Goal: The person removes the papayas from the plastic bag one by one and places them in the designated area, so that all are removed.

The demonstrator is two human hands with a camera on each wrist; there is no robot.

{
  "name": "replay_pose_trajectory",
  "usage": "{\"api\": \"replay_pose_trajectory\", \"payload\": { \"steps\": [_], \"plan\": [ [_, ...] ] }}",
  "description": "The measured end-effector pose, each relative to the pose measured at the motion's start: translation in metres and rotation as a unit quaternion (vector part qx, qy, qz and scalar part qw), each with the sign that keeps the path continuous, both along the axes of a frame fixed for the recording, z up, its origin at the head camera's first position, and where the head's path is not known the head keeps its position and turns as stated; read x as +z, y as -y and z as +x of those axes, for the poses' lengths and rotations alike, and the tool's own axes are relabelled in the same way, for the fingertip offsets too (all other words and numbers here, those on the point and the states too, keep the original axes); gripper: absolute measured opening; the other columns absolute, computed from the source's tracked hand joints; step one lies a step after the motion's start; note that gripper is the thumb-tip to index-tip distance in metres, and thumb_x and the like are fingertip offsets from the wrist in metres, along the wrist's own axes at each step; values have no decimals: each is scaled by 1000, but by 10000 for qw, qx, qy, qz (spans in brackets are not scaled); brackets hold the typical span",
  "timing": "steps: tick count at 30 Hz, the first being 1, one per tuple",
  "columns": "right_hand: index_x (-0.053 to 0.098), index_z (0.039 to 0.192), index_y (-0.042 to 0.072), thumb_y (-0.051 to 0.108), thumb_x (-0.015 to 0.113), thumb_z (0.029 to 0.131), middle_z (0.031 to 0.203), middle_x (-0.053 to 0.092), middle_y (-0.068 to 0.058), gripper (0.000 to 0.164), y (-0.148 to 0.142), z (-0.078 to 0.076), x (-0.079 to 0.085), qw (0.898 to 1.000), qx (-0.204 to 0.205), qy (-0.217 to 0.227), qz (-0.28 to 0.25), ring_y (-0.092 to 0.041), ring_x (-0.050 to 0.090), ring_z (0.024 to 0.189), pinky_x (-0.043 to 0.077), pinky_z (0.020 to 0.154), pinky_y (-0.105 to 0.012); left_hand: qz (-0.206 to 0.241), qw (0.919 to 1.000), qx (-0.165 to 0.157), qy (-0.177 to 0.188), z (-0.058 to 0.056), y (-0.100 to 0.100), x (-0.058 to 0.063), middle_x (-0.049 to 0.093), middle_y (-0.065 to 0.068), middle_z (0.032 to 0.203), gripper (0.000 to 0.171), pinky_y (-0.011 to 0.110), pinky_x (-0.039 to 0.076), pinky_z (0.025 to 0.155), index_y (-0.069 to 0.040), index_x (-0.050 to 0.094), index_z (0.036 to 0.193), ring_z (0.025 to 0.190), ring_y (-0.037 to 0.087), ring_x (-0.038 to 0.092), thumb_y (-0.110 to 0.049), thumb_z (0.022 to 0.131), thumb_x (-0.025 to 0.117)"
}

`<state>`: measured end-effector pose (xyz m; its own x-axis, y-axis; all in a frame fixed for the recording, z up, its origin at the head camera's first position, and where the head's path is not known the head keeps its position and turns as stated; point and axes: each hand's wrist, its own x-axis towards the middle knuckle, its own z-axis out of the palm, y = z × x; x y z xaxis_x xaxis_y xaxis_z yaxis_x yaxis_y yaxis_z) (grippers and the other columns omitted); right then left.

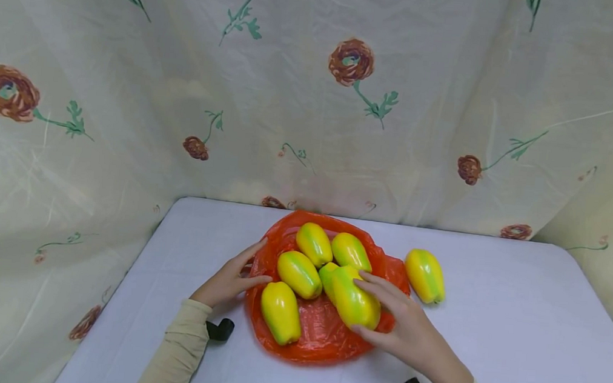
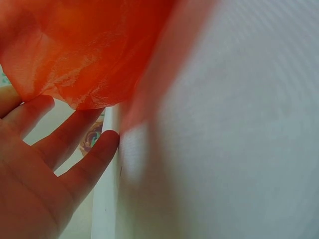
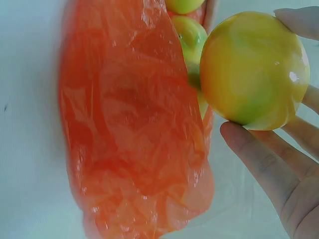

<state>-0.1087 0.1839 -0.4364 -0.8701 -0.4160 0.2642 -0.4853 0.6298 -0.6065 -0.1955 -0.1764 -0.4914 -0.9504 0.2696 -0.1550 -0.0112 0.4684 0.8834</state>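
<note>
My right hand (image 1: 410,325) grips a yellow-green papaya (image 1: 354,299) over a red plastic bag (image 1: 322,327), thumb and fingers spread round its sides. The right wrist view shows this papaya (image 3: 254,69) from its rounded end, with fingertips on it. Several more papayas (image 1: 299,274) lie in the open bag, one partly hidden behind the held fruit. My left hand (image 1: 230,282) touches the bag's left side, thumb reaching over the rim. In the left wrist view the straight, spread fingers (image 2: 75,134) meet the bag's crinkled edge (image 2: 89,94).
Outside the bag, to its right, one papaya (image 1: 425,276) lies on the white-covered table (image 1: 513,331). A flower-printed cloth (image 1: 418,104) hangs behind the table and along its sides. Dark wrist-camera mounts (image 1: 220,330) sit below both hands.
</note>
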Motion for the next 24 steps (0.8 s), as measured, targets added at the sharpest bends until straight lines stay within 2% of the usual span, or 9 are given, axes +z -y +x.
{"api": "replay_pose_trajectory", "payload": {
  "steps": [6, 11, 18, 24],
  "plan": [
    [57, 147, 25, 25, 89, 82, 157, 52, -2, 72, -8, -2, 3, 9999, -164, -39, 38, -31, 55, 139, 55, 105, -52, -8, 10000, -32, -4, 0, 0, 1, 32, -5, 170, 83, 54, 42, 120, -44, 27, 162, 152, 28, 38, -37, 95, 76],
    [57, 147, 23, 21, 89, 82, 157, 52, -4, 72, -14, -4, 4, 9996, -261, -101, 41, -32, 54, 140, 54, 105, -53, -21, 10000, -84, -34, 0, 0, 2, 31, -3, 171, 83, 54, 41, 120, -41, 27, 163, 153, 30, 37, -36, 95, 74],
    [56, 148, 22, 18, 89, 81, 157, 52, -8, 75, -25, -6, 5, 9987, -499, -129, -58, -34, 59, 133, 63, 90, -45, 12, 10000, -76, 44, 1, -1, 2, 30, -2, 171, 83, 55, 42, 120, -40, 26, 163, 153, 30, 37, -37, 95, 75],
    [56, 148, 19, 15, 89, 81, 157, 51, -11, 75, -38, -8, 5, 9975, -651, -263, -51, -38, 56, 136, 63, 89, -45, 15, 10000, -41, 86, 2, -1, 4, 31, -4, 171, 84, 54, 41, 121, -41, 26, 163, 154, 29, 36, -36, 95, 75]
  ]
}}
